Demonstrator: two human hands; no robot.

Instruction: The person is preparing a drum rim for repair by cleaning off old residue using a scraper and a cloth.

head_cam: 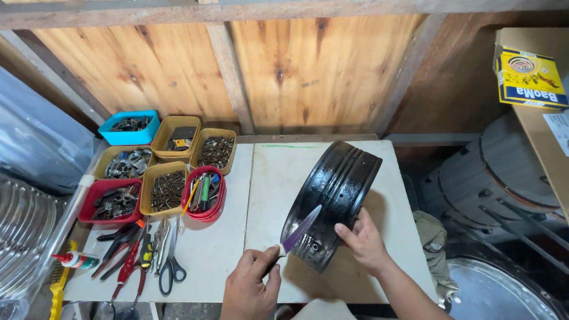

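Right hand (363, 242) clamps black rim (332, 204) tilted above it, left hand (252, 290) fisted on knife (301, 229): keep blade shallow, strokes away from right fingers.

Right hand (363, 242) steadies a black metal wheel rim (332, 204), tilted on edge on the white table (267, 178). Left hand (252, 287) grips a knife (301, 228), blade lying against the rim's inner edge. Trays of hardware (166, 189) and pliers (121, 252) lie to the left.

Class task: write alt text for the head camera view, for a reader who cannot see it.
A person's right hand steadies a black metal wheel rim on a white table while the left hand holds a knife against it. Trays of screws and pliers lie to the left.
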